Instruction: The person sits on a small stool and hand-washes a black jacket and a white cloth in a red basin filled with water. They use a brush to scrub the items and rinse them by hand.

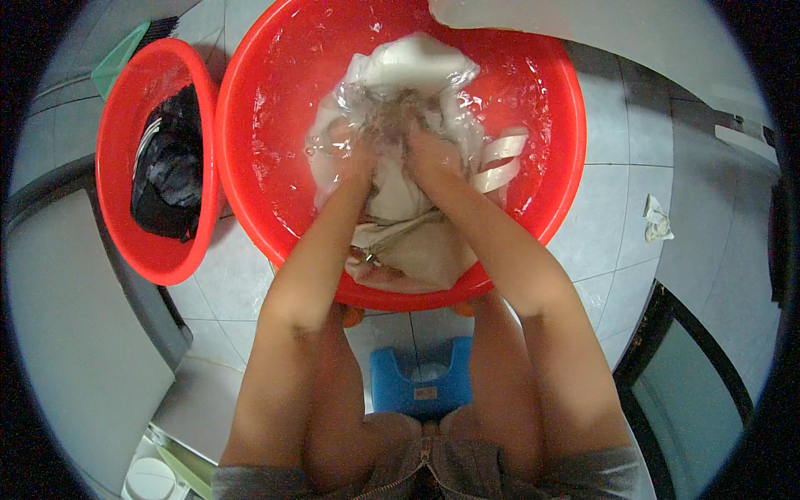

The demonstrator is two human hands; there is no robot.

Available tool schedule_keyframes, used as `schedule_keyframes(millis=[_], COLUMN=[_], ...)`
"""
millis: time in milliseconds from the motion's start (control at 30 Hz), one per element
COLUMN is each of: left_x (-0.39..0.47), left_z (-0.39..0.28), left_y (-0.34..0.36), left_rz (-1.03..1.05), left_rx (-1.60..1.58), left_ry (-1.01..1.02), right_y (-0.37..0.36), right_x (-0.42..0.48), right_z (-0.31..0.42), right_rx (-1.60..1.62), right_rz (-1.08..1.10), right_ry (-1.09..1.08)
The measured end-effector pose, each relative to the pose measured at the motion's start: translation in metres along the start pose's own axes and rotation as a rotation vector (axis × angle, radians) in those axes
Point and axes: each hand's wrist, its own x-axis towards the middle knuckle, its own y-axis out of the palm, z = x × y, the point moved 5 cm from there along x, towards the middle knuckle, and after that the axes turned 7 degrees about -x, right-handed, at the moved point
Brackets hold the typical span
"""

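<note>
A large red plastic basin (572, 156) of water stands before me, with a soaked white fabric item (415, 62) bunched in it. Both my left hand (355, 153) and my right hand (437, 150) are down in the water at the middle of this fabric, gripping it close together. Splashing water blurs my fingers. A pale strap (503, 156) curls out of the water to the right of my right hand. Toward me, a beige part of the fabric (425, 253) with a small shiny metal piece rests against the basin's near wall.
A smaller red basin (112, 162) holding dark clothing (172, 169) stands at the left. Behind it is a green dustpan (122, 56). A blue plastic stool (422, 381) is between my legs. Crumpled white paper or cloth (657, 220) lies on the tiles. A pale rounded surface (600, 31) overhangs the basin's far right.
</note>
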Motion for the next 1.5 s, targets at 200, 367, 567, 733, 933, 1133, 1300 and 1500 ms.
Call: schedule_keyframes(millis=[200, 367, 567, 733, 933, 1133, 1300, 1500], left_x=[-0.004, -0.036, -0.056, -0.047, -0.056, -0.056, -0.049, -0.061], left_z=[-0.076, -0.088, -0.12, -0.097, -0.106, -0.098, -0.095, -0.094], left_y=[-0.077, -0.107, -0.122, -0.106, -0.118, -0.1, -0.117, -0.101], left_rz=[-0.015, 0.263, 0.346, 0.348, 0.234, 0.289, 0.257, 0.256], left_rx=[-1.002, -1.79, -1.941, -1.895, -1.896, -1.919, -1.874, -1.924], left_ry=[-0.206, -0.82, -0.815, -0.698, -0.803, -0.771, -0.889, -0.823], right_y=[-0.032, -0.045, -0.056, -0.05, -0.039, -0.048, -0.037, -0.054], right_x=[-0.032, -0.09, -0.05, -0.043, -0.083, -0.038, -0.095, -0.053], right_z=[-0.005, 0.048, 0.039, 0.029, 0.051, 0.046, 0.054, 0.065], right_rx=[0.281, 0.302, 0.38, 0.395, 0.343, 0.362, 0.428, 0.061], right_rz=[-0.175, 0.137, -0.082, -0.171, 0.063, -0.115, -0.002, -0.108], right_ry=[-0.2, -0.237, -0.1, -0.165, -0.163, -0.092, -0.236, -0.175])
